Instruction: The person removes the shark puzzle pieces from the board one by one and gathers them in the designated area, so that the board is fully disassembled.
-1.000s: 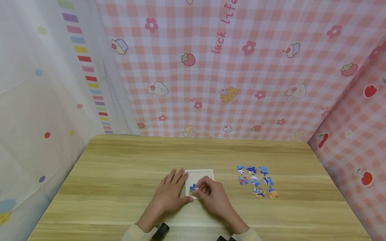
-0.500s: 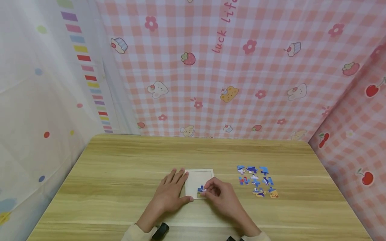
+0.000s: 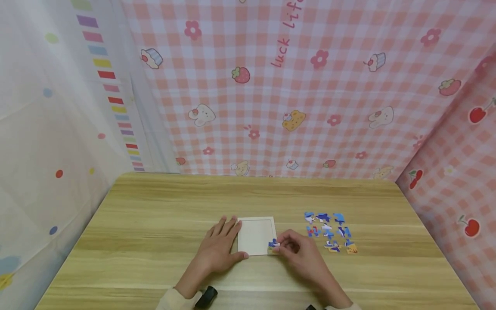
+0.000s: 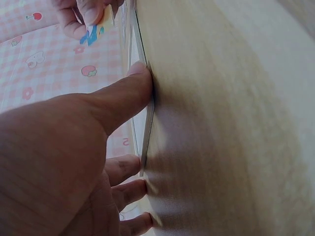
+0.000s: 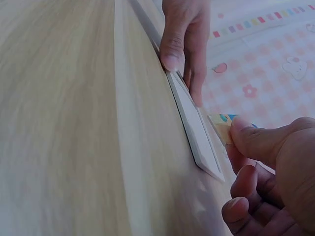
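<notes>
A square white puzzle tray (image 3: 253, 237) with a thin raised border lies on the table in the head view, its inside bare. My left hand (image 3: 221, 247) rests flat at its left side, fingers spread, thumb and fingertips on the border. Between thumb and fingers my right hand (image 3: 304, 254) pinches a blue and yellow puzzle piece (image 3: 273, 245), which overlaps the tray's lower right corner in this view. In the right wrist view the puzzle piece (image 5: 224, 127) stands tilted a little above the tray's edge.
Several loose puzzle pieces (image 3: 327, 232) lie in rough rows on the wooden table (image 3: 174, 206), right of the tray. A checked pink cloth (image 3: 267, 99) hangs behind the table, and more cloth hangs at both sides.
My right hand has moved the pinched puzzle piece rightward across the tray, from its left part to its lower right corner. My left hand has stayed in place.
</notes>
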`<state>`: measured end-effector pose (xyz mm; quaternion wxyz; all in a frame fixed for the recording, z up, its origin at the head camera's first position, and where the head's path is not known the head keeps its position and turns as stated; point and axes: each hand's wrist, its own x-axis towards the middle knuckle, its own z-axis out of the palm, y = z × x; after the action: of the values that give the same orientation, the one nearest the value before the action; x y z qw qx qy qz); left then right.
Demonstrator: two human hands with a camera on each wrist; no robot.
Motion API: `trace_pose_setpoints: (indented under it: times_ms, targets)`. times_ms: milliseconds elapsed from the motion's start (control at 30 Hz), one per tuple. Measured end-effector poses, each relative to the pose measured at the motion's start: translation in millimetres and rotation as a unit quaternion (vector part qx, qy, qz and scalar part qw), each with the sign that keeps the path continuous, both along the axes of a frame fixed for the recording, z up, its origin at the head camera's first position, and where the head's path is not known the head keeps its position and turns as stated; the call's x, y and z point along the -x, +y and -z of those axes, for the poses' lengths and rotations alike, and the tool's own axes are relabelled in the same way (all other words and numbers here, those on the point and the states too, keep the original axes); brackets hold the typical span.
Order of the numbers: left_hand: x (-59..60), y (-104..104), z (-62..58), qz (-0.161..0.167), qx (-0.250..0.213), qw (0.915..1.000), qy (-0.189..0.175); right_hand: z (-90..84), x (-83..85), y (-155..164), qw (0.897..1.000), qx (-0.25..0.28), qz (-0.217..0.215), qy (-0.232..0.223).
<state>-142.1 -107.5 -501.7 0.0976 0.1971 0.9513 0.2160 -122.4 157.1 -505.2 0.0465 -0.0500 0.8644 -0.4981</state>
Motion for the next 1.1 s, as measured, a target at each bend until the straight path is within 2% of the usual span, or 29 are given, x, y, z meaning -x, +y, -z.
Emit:
trace_pose_setpoints:
  times_ms: [367,667,933,1100]
  targets:
    - [-0.3,1,-4.0,-0.005,-0.004,0.9999,-0.009,-5.1,-3.2,29,0.998,-0.045,-0.003,0.041]
    - [-1.3,1,-4.9,-0.007,-0.004,0.9999,-0.015,-0.9,-5.0,56,0.996,-0.067,0.018,0.064]
    - [-0.3,2,-2.6,-0.007,-0.005,0.9999,-0.015,-1.7,-6.6,77,0.994,-0.078,0.048,0.057]
    - [-0.8,1,-2.7,-0.008,-0.004,0.9999,-0.014,-1.0,-5.7,86,0.991,-0.088,0.05,0.086]
